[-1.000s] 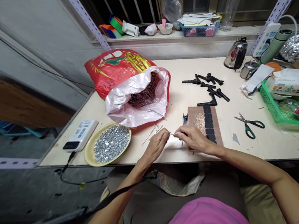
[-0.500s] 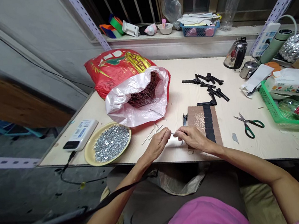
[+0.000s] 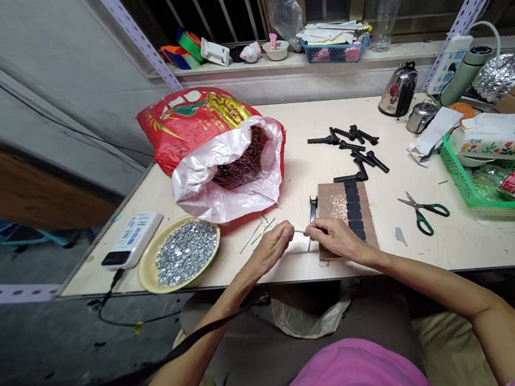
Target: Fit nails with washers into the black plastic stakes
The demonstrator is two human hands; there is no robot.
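Observation:
A thin metal rod spans the small gap between my hands, just above the table's front edge. The fingers of my left hand are pressed together at one end of it. My right hand pinches the other end, and a second thin piece points down below those fingertips. Beside the right hand lie a black forked plastic part and a brown board with a column of dark squares. Several thin pale rods lie loose near the left hand.
A yellow plate of small metal washers stands left, behind it a red bag of reddish-brown thin pieces. Several black parts lie at the back. Scissors, a green basket and a power bank flank them.
My hands have drawn slightly apart, so more of the rod shows between them. The whole view has shifted a little as my head moved.

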